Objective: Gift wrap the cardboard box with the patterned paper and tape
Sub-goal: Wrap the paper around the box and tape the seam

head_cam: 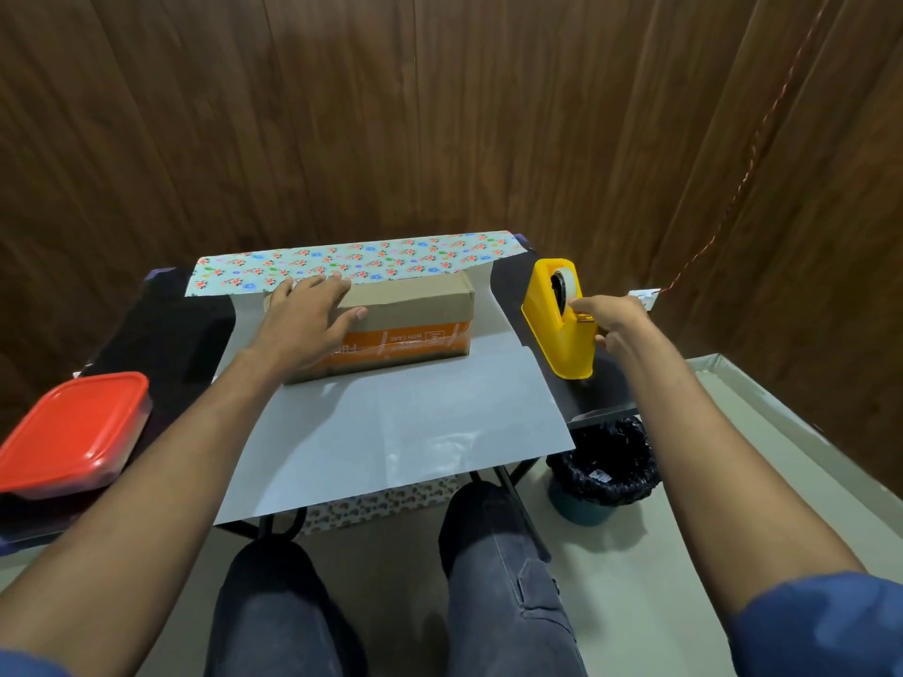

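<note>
A brown and orange cardboard box [415, 315] lies on a sheet of wrapping paper [405, 432] whose white back faces up. The paper's far edge is folded up, showing its floral pattern [352, 266]. My left hand [308, 315] rests flat on the box's left top, fingers spread and reaching the folded floral edge. My right hand [608, 317] is at the yellow tape dispenser [562, 320] to the right of the box, fingertips pinching at the tape end by the cutter.
A red-lidded container [73, 432] sits at the table's left front. The small dark table [161, 334] ends just right of the dispenser. A bin with a black liner [603, 461] stands on the floor below. A wooden wall is close behind.
</note>
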